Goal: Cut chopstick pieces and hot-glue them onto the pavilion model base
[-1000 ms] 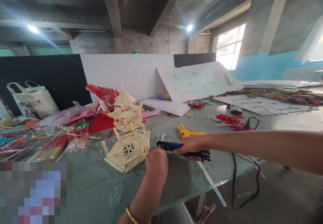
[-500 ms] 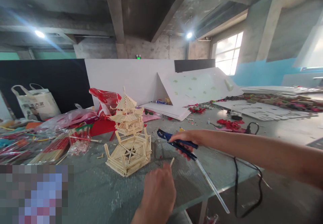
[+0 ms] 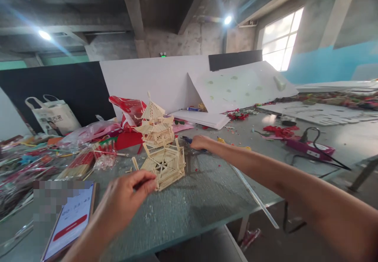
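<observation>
A pagoda model (image 3: 161, 157) built of thin wooden sticks stands on the table, with a hexagonal base and tiered roofs. My left hand (image 3: 130, 193) is pinched at the front corner of the base. The short wooden stick seen in it earlier is now hidden by the fingers. To the right of the model, my right hand (image 3: 201, 142) is closed around a dark blue glue gun (image 3: 186, 139), mostly covered by the hand and forearm. From the gun's rear, a long clear glue stick (image 3: 256, 195) sticks out past the table edge.
A phone (image 3: 72, 222) showing a timer lies at lower left. Bundled sticks (image 3: 78, 163) and plastic bags crowd the left side. A purple-pink box (image 3: 310, 147) with a black cable sits at right. White boards (image 3: 203, 119) lie behind, and the glass table's front edge (image 3: 206, 230) runs nearby.
My left hand has moved left with the stick to the model's front corner. My right hand has carried the glue gun back and lower beside the model. The view has shifted slightly.
</observation>
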`<state>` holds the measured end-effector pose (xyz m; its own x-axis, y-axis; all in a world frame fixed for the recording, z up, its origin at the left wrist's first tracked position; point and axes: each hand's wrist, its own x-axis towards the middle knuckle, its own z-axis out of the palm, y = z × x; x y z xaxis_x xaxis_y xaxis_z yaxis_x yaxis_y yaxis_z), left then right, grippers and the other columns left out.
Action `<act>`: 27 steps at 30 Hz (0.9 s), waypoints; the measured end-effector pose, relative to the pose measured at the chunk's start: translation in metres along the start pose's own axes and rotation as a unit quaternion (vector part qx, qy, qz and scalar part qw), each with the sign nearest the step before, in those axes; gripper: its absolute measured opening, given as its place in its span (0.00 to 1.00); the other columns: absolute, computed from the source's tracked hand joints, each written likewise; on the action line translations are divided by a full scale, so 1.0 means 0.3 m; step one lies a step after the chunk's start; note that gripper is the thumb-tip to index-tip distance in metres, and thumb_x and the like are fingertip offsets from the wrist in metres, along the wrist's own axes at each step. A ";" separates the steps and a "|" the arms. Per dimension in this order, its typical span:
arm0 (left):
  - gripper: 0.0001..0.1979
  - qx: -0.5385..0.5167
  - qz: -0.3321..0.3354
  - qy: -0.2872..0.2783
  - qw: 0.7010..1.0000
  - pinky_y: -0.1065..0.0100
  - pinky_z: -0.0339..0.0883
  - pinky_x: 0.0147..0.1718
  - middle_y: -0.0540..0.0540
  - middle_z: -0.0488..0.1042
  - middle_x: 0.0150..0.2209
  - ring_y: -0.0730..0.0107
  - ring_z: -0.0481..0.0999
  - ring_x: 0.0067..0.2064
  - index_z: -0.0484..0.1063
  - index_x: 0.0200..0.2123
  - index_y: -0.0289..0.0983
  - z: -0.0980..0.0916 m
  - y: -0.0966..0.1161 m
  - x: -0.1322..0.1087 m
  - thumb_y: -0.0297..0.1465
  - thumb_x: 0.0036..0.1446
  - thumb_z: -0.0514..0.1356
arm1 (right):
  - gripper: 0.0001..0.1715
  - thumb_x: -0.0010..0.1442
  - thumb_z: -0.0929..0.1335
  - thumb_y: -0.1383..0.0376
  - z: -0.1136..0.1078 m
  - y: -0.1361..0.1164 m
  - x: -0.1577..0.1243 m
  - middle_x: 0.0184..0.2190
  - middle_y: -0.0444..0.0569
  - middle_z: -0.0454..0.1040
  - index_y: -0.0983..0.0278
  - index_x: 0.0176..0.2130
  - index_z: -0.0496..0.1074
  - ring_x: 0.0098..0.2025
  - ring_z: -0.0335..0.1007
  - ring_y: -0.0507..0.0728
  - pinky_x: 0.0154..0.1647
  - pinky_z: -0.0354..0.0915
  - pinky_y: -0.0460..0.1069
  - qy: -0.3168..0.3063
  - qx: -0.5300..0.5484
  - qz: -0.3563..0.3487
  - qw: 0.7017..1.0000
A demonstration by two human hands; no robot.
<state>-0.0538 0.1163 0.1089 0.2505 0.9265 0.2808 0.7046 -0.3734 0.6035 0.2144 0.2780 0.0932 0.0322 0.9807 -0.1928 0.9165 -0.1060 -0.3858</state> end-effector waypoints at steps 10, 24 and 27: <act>0.14 -0.049 -0.028 0.013 0.998 0.69 0.62 0.33 0.52 0.75 0.28 0.68 0.72 0.32 0.74 0.32 0.41 0.015 -0.046 0.012 0.44 0.51 0.56 | 0.19 0.59 0.65 0.59 0.034 0.001 -0.093 0.53 0.54 0.62 0.67 0.46 0.66 0.56 0.55 0.63 0.55 0.53 0.62 0.099 0.005 -0.015 0.995; 0.17 -0.313 -0.223 0.163 0.909 0.65 0.68 0.37 0.41 0.73 0.42 0.62 0.72 0.44 0.69 0.30 0.34 0.073 -0.284 0.062 0.43 0.43 0.60 | 0.08 0.48 0.60 0.73 0.122 -0.043 -0.266 0.32 0.51 0.72 0.68 0.31 0.65 0.26 0.70 0.50 0.23 0.63 0.43 -0.125 0.443 -0.061 0.886; 0.17 -0.317 -0.224 0.151 0.909 0.65 0.68 0.38 0.41 0.74 0.41 0.61 0.73 0.44 0.69 0.29 0.35 0.074 -0.301 0.098 0.43 0.42 0.60 | 0.06 0.46 0.60 0.73 0.131 -0.056 -0.280 0.26 0.51 0.72 0.69 0.27 0.66 0.24 0.68 0.50 0.22 0.61 0.43 -0.157 0.470 -0.047 0.867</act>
<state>-0.0953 0.1784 0.0463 -0.2278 0.9731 0.0344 0.1425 -0.0017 0.9898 0.1806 0.1909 0.0806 -0.2713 0.9145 -0.3000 0.1744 -0.2599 -0.9498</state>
